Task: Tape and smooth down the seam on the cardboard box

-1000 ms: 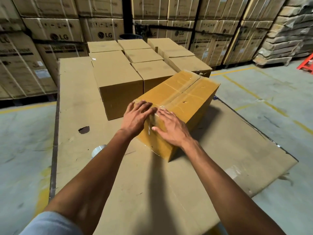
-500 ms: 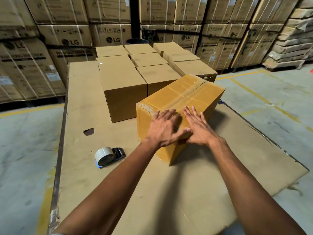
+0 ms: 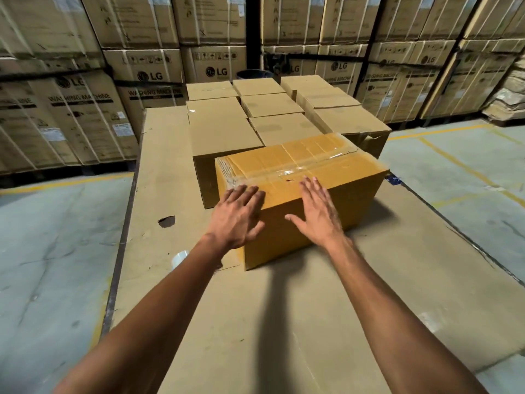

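Note:
An orange-brown cardboard box (image 3: 335, 200) lies on a cardboard sheet (image 3: 284, 322). Clear tape (image 3: 295, 169) runs along its top seam and folds over the left end. My left hand (image 3: 237, 216) rests flat on the near left corner of the box, fingers apart. Spread over the near top edge and front face, my right hand (image 3: 316, 211) holds nothing. A tape roll (image 3: 179, 258) peeks out left of my left forearm, mostly hidden.
Several plain sealed boxes (image 3: 227, 132) stand in rows right behind the taped box. Stacks of large LG cartons (image 3: 85, 109) line the back. Concrete floor (image 3: 51, 251) with yellow lines lies on both sides of the sheet, which has a hole (image 3: 166, 221) at left.
The box has turned so that its long side faces me. My hands have spread apart, the left to the near corner and the right along the front edge. My left forearm now covers most of the tape roll.

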### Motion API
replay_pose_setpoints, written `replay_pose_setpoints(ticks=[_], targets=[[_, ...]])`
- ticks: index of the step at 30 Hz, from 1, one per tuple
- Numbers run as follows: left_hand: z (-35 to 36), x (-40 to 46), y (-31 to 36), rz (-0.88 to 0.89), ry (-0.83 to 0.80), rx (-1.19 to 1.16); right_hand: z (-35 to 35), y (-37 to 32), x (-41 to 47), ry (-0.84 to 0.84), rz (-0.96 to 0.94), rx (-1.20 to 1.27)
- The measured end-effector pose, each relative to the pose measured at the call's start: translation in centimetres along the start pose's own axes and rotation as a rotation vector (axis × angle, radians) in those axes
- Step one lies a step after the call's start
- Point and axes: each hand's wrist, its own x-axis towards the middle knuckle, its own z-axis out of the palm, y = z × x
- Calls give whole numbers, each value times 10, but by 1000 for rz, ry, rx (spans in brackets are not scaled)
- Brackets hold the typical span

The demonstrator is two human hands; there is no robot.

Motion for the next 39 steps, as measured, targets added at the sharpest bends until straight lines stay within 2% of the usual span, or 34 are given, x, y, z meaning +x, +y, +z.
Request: replay_pose_setpoints(ticks=[3,10,19,26,28,32,35,36,38,39], targets=[[7,-1,5,-32,19,6,9,21,9,-15,167,-38],[17,17,-13,-45,54,-31,24,21,29,-4,165,-117],[21,35,-31,-190,5,-57,34,3,55,-1,181,-112],[23,20,-26,-186,10,-27,37,-5,45,59,168,-70],[27,-2,-28,-177,61,9,40,-19,35,129,114,-16],[48,-40,-31,-242,108,10,55,-54,10,298,-115,48],[64,-67,-37,-277,41,-32,70,-75,-7,339,-223,74],[70,-74,-37,-286,19,-5,74,-78,-13,310,-250,88],[102,-134,-94,-519,-101,-31,125,-149,0,107,-403,211],[110,-146,-94,-523,-99,-41,128,-150,-7,-6,-391,227]])
